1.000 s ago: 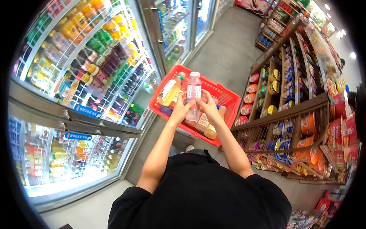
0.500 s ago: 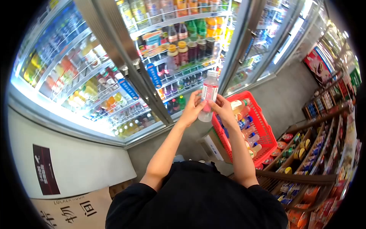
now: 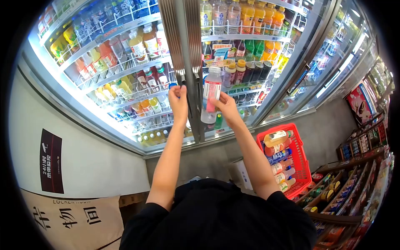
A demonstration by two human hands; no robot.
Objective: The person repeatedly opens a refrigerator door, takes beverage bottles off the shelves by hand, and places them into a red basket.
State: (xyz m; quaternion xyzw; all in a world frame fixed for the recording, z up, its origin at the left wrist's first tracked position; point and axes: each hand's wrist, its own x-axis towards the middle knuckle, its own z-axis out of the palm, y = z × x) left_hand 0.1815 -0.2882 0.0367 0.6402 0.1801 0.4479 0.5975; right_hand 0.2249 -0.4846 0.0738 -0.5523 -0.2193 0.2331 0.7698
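Note:
My right hand (image 3: 227, 107) is closed around a clear drink bottle (image 3: 211, 93) with a pink-and-white label. The bottle stands nearly upright in front of the right fridge door, its white cap at the top. My left hand (image 3: 178, 102) is raised just left of the metal door handle (image 3: 184, 83), fingers bent and the thumb apart, with nothing seen in them. Whether it touches the handle is unclear. Behind both hands, glass-fronted fridge shelves (image 3: 246, 38) hold rows of bottled drinks.
A red shopping basket (image 3: 303, 166) with several bottles is on my right, beside a cardboard box (image 3: 239, 173). Snack shelves (image 3: 333, 216) run along the right. A white panel (image 3: 87, 166) and a cloth with printed characters (image 3: 75, 216) are on the left.
My left hand has let go of the bottle and moved left to near the door handle. My right hand alone keeps the bottle. The view has turned, so the basket sits lower.

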